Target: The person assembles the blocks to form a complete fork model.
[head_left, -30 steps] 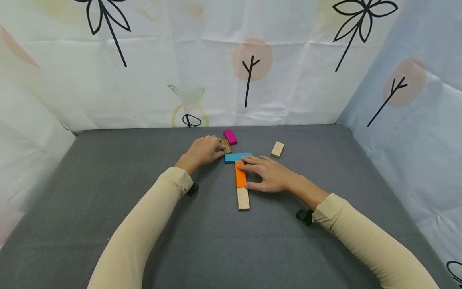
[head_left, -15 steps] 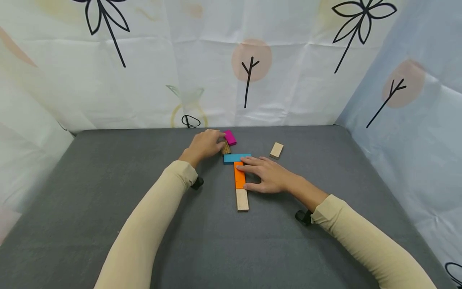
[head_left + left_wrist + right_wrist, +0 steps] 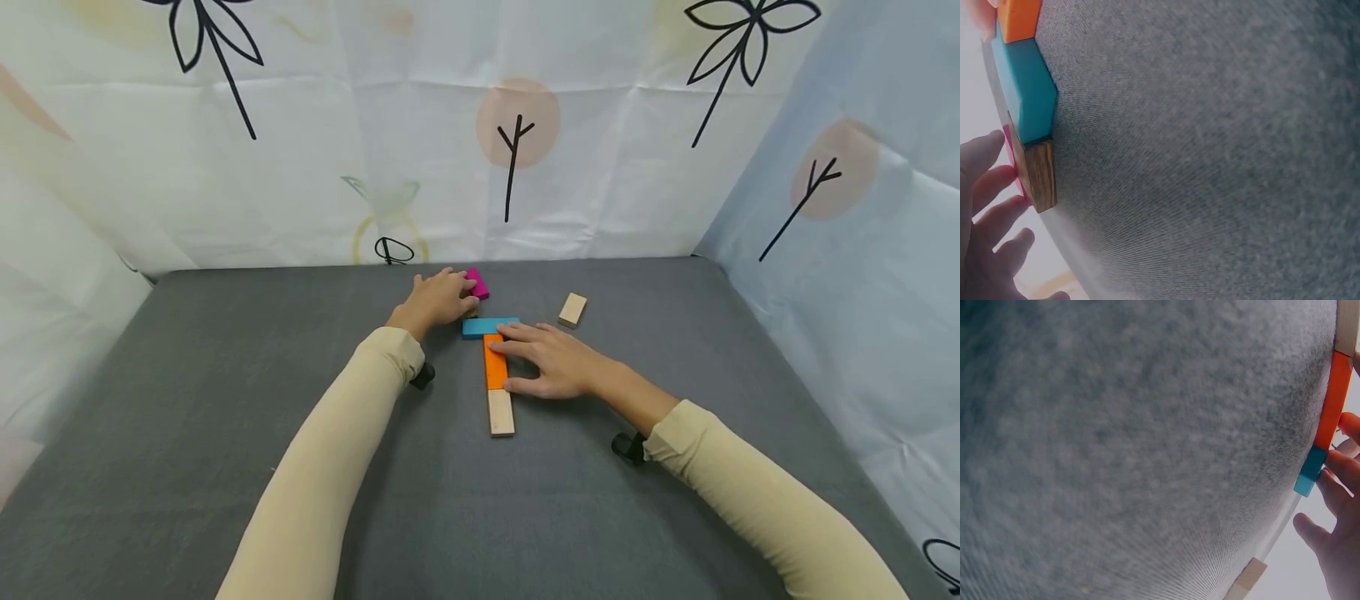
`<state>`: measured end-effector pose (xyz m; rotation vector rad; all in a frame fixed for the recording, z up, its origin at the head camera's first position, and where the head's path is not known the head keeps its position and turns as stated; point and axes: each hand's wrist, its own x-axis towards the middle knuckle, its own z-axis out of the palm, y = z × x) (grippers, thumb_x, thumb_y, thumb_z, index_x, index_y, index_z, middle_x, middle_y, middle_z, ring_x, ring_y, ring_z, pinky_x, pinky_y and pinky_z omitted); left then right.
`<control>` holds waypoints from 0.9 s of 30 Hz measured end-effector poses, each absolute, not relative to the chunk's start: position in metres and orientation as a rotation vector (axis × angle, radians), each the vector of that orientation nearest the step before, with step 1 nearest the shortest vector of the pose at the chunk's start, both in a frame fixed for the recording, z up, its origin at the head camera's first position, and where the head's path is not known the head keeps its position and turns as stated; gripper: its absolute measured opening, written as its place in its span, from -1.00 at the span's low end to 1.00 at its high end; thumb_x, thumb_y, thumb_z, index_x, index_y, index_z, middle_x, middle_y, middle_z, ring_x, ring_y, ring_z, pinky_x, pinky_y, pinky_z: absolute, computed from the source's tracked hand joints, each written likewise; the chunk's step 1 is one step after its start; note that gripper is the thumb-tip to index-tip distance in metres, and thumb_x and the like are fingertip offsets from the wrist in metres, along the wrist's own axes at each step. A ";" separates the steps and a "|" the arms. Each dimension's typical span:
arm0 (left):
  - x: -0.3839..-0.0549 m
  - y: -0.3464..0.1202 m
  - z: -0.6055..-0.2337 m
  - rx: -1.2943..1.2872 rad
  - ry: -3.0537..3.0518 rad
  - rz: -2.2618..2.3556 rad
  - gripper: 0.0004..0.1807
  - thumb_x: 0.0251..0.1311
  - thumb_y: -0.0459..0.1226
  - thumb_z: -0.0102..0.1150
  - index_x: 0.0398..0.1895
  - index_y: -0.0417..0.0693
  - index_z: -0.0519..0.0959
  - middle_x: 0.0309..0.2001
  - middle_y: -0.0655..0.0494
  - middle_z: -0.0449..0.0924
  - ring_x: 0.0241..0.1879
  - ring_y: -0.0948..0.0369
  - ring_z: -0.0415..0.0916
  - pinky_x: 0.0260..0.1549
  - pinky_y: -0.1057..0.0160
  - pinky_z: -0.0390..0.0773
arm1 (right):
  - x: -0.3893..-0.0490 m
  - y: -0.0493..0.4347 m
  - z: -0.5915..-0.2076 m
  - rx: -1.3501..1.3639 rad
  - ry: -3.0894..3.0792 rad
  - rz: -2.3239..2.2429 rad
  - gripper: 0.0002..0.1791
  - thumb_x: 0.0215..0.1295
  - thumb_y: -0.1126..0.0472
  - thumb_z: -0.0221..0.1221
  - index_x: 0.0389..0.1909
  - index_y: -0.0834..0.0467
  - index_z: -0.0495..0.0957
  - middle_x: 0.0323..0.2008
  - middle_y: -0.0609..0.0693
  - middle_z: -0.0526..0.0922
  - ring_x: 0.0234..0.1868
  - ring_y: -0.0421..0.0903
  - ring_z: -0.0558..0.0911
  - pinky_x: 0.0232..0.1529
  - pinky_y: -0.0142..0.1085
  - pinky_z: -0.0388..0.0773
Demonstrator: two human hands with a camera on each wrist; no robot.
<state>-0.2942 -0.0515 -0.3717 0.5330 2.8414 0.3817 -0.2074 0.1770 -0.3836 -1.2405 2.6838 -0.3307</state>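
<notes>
One orange block [image 3: 496,372] is being steadied, seemingly for alignment, by the spread-fingered right hand [image 3: 558,362]; toward twelve o'clock, a magenta block [image 3: 481,288] is being overlapped by the spread-fingered left hand [image 3: 437,300].

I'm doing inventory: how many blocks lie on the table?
6: nearest to farthest, pale block, orange block, blue block, brown block (partly behind the left hand) and pink block; another pale block lies apart to the right. Others may be hidden.

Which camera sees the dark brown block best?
The left wrist view: the brown block shows its striped side there. In the head view, the left hand hides most of it. The right wrist view doesn't show it.
</notes>
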 end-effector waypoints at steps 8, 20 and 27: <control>-0.296 -0.053 -0.375 0.584 2.826 0.431 -0.48 0.50 -0.06 -0.03 0.46 0.07 0.36 0.53 0.04 0.14 0.54 0.02 -0.06 0.37 -0.39 -0.18 | -0.208 0.177 -0.384 -1.241 2.685 -0.345 -0.30 0.42 -0.20 0.09 0.46 0.07 0.34 0.52 0.12 0.15 0.52 0.08 0.14 0.43 0.19 0.03; -0.291 -0.048 -0.371 0.720 2.788 0.386 -0.54 0.51 -0.10 -0.02 0.41 0.06 0.43 0.50 0.06 0.20 0.56 0.04 -0.10 0.38 -0.36 -0.20 | -0.208 0.176 -0.383 -1.239 2.684 -0.342 -0.31 0.43 -0.21 0.08 0.45 0.05 0.35 0.53 0.10 0.15 0.53 0.05 0.13 0.43 0.17 0.05; -0.288 -0.044 -0.374 0.771 2.788 0.312 -0.54 0.51 -0.10 -0.01 0.40 0.07 0.42 0.49 0.06 0.21 0.55 0.04 -0.07 0.39 -0.36 -0.18 | -0.208 0.178 -0.385 -1.226 2.682 -0.335 -0.30 0.43 -0.21 0.07 0.46 0.06 0.33 0.53 0.12 0.13 0.53 0.08 0.13 0.42 0.19 0.06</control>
